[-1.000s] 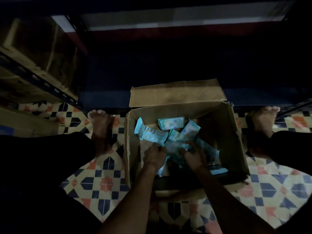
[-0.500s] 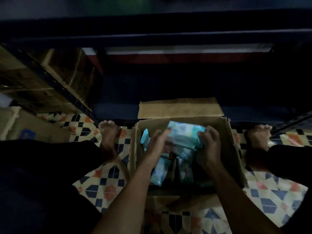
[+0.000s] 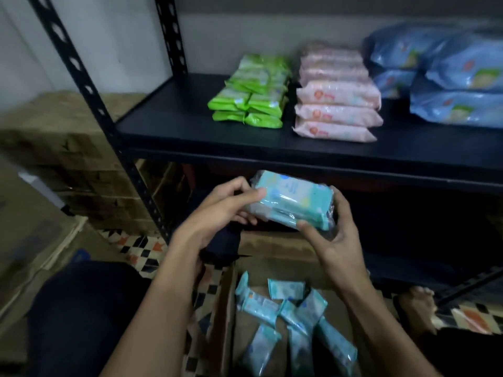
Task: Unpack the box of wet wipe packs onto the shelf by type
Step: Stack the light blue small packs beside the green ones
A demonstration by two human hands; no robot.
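I hold a bundle of pale blue wipe packs (image 3: 292, 204) in front of me, just below the front edge of the dark shelf (image 3: 190, 131) and above the open cardboard box (image 3: 217, 322). My left hand (image 3: 217, 213) takes its left end, thumb on top and fingers curled underneath; my right hand (image 3: 330, 235) cups the right end, thumb pressed on the near edge. So each grip is closed on the bundle, not wide.

The bundle looks soft and squashy, several packs wrapped in clear film, and I judge it moderately light but slick, since the film shines. The middle would probably sag if I held one end only, so taking both short ends, with fingers under the bottom, seems the safest hold. Pinching the loose film alone could tear it or let it slip.

On the shelf lie green packs (image 3: 250, 96), pink packs (image 3: 337, 104) and large blue packs (image 3: 449, 77), each in its own pile. More pale blue packs (image 3: 285, 322) remain in the box.
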